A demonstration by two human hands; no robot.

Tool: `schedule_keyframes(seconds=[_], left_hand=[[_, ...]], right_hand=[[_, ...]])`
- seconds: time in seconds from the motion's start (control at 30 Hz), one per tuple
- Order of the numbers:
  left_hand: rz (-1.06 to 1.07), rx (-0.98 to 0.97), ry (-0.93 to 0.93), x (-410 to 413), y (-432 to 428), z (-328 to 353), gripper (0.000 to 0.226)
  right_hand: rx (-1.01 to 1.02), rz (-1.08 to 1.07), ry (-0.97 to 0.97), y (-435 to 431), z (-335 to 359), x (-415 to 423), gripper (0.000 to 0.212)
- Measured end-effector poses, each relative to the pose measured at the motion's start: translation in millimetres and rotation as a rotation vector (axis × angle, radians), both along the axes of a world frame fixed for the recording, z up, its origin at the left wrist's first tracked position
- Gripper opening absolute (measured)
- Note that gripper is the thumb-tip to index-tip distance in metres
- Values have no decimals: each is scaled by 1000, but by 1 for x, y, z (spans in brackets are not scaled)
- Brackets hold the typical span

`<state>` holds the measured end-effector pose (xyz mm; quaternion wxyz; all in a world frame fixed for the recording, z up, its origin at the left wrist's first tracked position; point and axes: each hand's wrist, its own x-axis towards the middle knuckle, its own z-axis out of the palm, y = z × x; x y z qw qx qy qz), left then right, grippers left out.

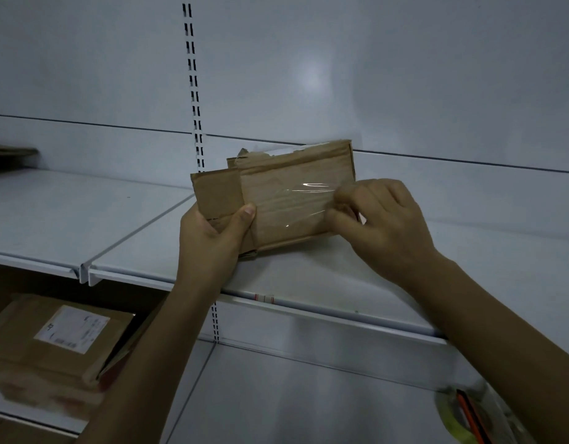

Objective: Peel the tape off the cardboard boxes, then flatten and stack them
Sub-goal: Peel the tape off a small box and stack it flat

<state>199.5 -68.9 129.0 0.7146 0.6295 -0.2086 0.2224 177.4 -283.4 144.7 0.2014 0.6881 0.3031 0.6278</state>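
Above the middle of the upper shelf (148, 238), not far from its back wall, the person holds a small cardboard box (276, 184) that looks already pressed nearly flat. The left hand (209, 238) grips the box at its lower left corner, with the thumb laid on the front face and the other fingers curled behind it. The right hand (382, 219) is at the right edge of the box, and its thumb and first fingers pinch the end of a strip of clear tape (302, 200). This strip runs across the front face and shines where it lifts from the cardboard near the right hand; toward the left it seems to lie stuck down. Whether the bottom edge of the box touches the shelf or hangs just over it, I cannot tell.

In my judgement the task is at the peeling step for this box. Its top edge shows torn paper and a pale rest of tape, so something there may need removing too. After that the box has to be pressed fully flat and put on a pile.

On the lower shelf (276, 395), at its left end, a labelled box (58, 347) lies on other cardboard; I cannot say whether it is finished or waiting. At the far left end of the upper shelf lies a flat cardboard piece (10, 153). At the right end of the lower shelf is a blurred tape roll (459, 418).
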Motion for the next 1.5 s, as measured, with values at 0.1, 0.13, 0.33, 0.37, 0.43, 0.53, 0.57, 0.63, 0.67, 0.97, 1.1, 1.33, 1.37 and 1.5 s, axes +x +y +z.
schedule_keyframes(seconds=[0.1,0.13,0.33,0.37,0.43,0.53,0.57,0.63,0.67,0.97,1.1,1.33,1.37,1.5], left_hand=[[-3,-22,0,0,0,0,30],[-5,-29,2,0,0,0,29],[-16,-45,8,1,1,-1,28],[-17,-35,7,1,1,-1,28],[-16,0,1,3,1,-3,26],[-18,58,1,6,1,-5,24],[-23,63,6,6,1,-5,23],[-27,74,3,5,1,-4,24],[-27,79,-2,5,1,-4,26],[-39,102,-16,4,1,-4,27],[-52,109,-20,3,-1,-4,25],[-1,90,-11,7,0,-5,26],[10,90,-10,7,-1,-6,25],[36,107,2,6,-2,-5,27]], right_hand=[[-16,-3,13,1,0,2,18],[-8,-9,18,1,-1,2,16],[28,-8,60,3,0,-1,18],[48,-6,75,5,-1,-2,16],[82,-23,85,10,-2,-1,15],[76,-31,81,10,-2,2,29],[61,-14,90,10,0,2,30],[16,14,90,10,1,1,24],[-24,11,79,11,1,1,17],[172,-47,163,17,-7,5,9],[435,25,289,19,-7,2,21],[1494,550,496,12,18,-7,19],[1704,609,507,4,22,-6,17],[2143,620,642,-22,18,-3,11]])
